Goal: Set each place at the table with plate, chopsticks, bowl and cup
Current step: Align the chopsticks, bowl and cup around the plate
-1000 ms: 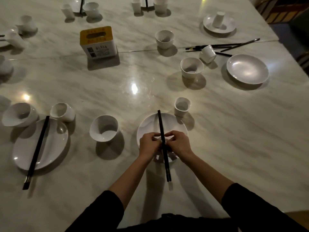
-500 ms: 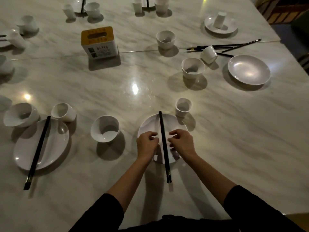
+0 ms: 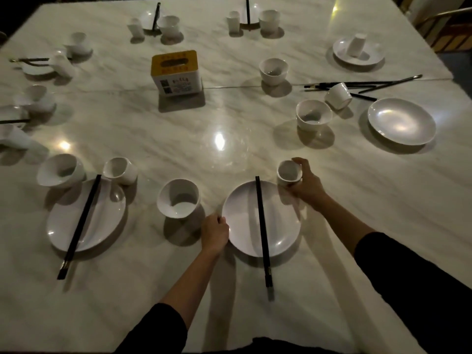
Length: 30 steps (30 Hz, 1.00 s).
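Note:
A white plate lies in front of me with black chopsticks laid across its middle, their ends reaching past its near rim. My left hand holds the plate's left rim, fingers curled at the edge. My right hand grips a small white cup just beyond the plate's upper right rim. A white bowl stands left of the plate.
To the left is another place: plate, chopsticks, bowl, cup. At right lie a bare plate, a bowl, a tipped cup and loose chopsticks. A yellow tissue box stands mid-table.
Both hands let go of the chopsticks on the plate. The left hand moved to the plate's left rim; the right hand reached up and took hold of the cup.

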Available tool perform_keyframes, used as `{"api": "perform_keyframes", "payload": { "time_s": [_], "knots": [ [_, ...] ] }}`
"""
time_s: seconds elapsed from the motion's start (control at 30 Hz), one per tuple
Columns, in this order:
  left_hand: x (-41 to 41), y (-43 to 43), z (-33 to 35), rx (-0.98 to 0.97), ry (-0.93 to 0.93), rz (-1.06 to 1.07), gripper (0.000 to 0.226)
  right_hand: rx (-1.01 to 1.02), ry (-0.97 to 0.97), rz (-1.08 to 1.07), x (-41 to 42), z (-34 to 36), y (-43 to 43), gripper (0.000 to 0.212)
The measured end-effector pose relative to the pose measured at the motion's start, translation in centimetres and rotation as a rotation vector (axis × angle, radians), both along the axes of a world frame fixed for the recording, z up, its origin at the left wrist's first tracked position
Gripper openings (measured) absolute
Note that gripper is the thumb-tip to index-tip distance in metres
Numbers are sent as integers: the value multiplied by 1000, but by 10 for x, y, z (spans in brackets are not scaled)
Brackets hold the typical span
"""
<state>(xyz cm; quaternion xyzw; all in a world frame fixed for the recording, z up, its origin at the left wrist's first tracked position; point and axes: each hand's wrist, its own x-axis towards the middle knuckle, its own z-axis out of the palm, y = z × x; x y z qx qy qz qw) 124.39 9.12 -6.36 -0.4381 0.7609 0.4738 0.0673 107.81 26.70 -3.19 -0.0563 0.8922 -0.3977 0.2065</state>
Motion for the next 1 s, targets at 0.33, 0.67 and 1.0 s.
{"api": "perform_keyframes", "payload": {
  "time_s": [0.33, 0.67, 1.0],
  "knots": [
    [17, -23, -1, 8, 47, 143, 22, -20, 13, 49, 4, -3, -32, 73],
    [24, -40, 0, -45, 42, 174, 23, -25, -22, 41, 13, -1, -57, 70],
    [34, -55, -2, 118, 95, 353, 10, -41, 11, 22, 19, -6, -65, 66]
  ]
}}
